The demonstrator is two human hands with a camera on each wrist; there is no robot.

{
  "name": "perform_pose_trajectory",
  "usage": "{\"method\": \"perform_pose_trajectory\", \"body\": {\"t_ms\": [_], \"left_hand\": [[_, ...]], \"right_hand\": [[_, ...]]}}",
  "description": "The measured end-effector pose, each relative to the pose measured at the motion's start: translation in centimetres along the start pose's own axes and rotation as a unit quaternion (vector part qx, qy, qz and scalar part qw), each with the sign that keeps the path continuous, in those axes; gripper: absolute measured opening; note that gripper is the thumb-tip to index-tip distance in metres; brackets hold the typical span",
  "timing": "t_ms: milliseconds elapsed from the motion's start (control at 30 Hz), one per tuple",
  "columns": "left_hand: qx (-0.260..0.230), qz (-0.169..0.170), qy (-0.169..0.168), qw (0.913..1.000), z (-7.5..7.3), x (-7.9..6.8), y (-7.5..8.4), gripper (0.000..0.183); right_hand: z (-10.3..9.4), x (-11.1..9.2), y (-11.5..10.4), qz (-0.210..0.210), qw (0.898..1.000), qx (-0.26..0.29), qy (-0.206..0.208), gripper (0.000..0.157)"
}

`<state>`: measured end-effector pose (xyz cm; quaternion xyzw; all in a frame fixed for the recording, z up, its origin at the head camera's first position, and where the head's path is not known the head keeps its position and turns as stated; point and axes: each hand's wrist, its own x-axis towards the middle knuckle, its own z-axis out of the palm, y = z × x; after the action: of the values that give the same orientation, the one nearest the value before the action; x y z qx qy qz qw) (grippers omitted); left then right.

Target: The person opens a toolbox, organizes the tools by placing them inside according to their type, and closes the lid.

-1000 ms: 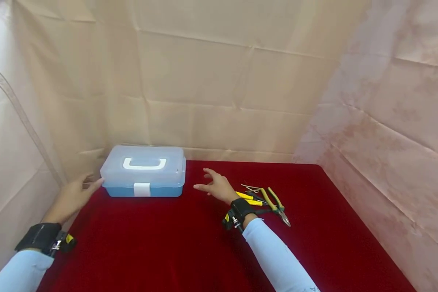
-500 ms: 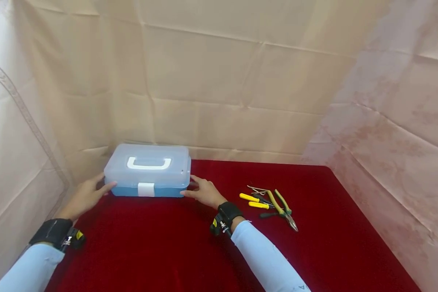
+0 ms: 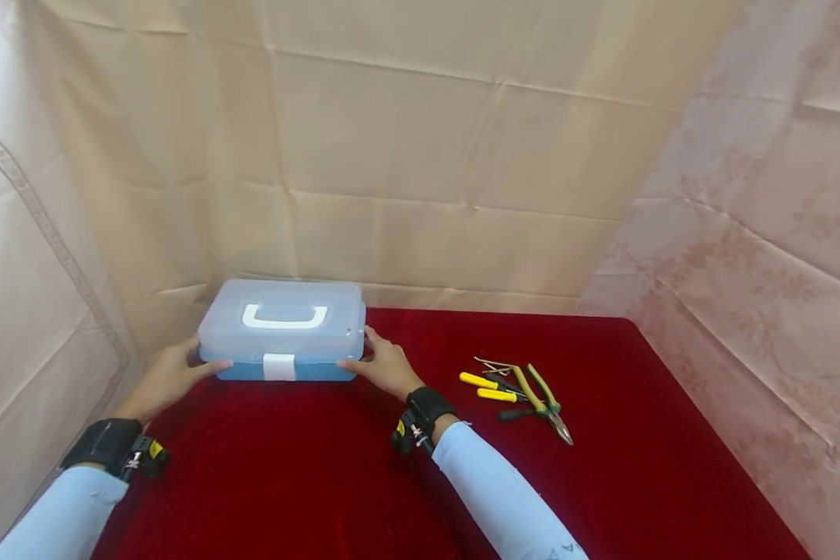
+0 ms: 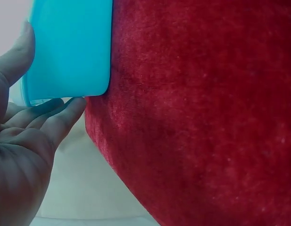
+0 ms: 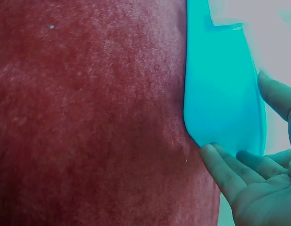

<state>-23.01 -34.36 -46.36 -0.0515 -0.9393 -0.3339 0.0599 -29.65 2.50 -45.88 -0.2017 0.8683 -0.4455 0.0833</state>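
Observation:
A toolbox (image 3: 283,315) with a clear lid, white handle (image 3: 285,317), white latch (image 3: 279,367) and blue base stands closed at the back left of the red cloth. My left hand (image 3: 164,381) grips its left end, thumb across the front and fingers at the side. At the opposite end my right hand (image 3: 390,367) grips in the same manner. In the left wrist view, the fingertips (image 4: 72,104) touch the end of the blue base (image 4: 72,52). The right wrist view has the thumb by the rim and fingers (image 5: 223,167) against the base's end.
Right of the toolbox lie combination-type pliers (image 3: 542,400) with spread yellow-green handles, yellow-handled tools (image 3: 497,394) and small thin pieces (image 3: 491,364). Beige cloth (image 3: 420,155) hangs behind the red-covered table (image 3: 322,482), with further drapes at both sides.
Both hands have come in to the toolbox from either side and now hold its ends, thumbs farther across the front. The tools on the right lie where they were.

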Motion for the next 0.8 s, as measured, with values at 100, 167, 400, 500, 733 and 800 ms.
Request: {"method": "perform_pose_trajectory", "body": {"t_ms": [100,167,400,500,733,800], "left_hand": [[0.006,-0.008,-0.005,0.9999,-0.1,0.1,0.1,0.088],[0.013,-0.010,-0.001,0.9999,-0.2,0.1,0.1,0.087],[0.030,0.010,0.022,0.9993,-0.1,0.0,0.2,0.079],[0.037,0.022,0.030,0.9986,0.0,-0.3,0.6,0.077],[0.042,0.031,0.029,0.9982,1.3,-1.9,3.3,0.082],[0.040,0.030,0.026,0.9984,2.0,-2.5,4.2,0.083]], "right_hand": [[0.1,0.1,-0.2,-0.001,1.000,0.000,0.002,0.083],[0.1,0.0,-0.3,-0.005,1.000,0.002,0.006,0.083],[0.0,-0.2,-0.1,-0.028,1.000,-0.007,0.013,0.087],[-0.4,-0.7,0.1,-0.029,1.000,-0.008,0.011,0.089],[-2.6,-3.5,0.8,-0.002,0.999,0.032,-0.008,0.093],[-3.3,-4.6,1.1,0.009,0.999,0.042,-0.015,0.093]]}}
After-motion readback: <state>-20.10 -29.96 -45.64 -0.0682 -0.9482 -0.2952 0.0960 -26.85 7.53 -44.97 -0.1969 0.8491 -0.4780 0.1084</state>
